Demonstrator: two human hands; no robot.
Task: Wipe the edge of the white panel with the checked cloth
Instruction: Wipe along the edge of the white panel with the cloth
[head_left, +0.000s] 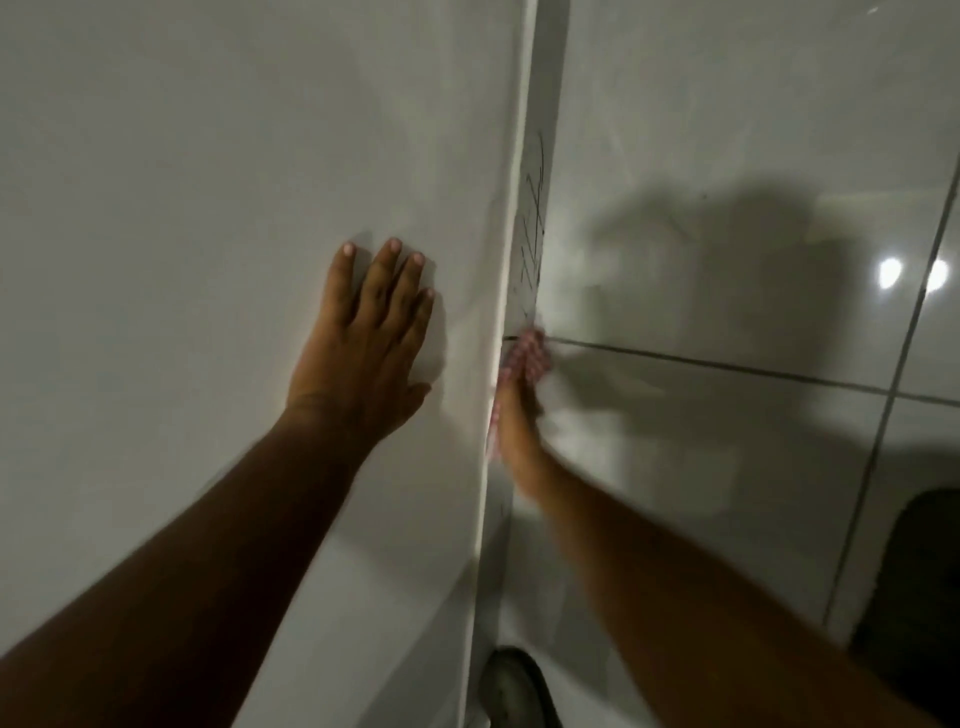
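The white panel (208, 182) fills the left half of the view, and its narrow edge (530, 218) runs top to bottom near the middle, marked with dark scribbles. My left hand (363, 348) lies flat on the panel's face with its fingers spread. Against the edge, just below the scribbles, my right hand (514, 415) is blurred and pressed to the panel. The checked cloth (527, 353), pink and white, shows at its fingertips. Most of the cloth is hidden between the hand and the edge.
To the right lies a glossy white tiled floor (727, 441) with dark grout lines and light reflections. A dark mat (914, 582) sits at the lower right. A shoe (511, 686) shows at the bottom by the panel's foot.
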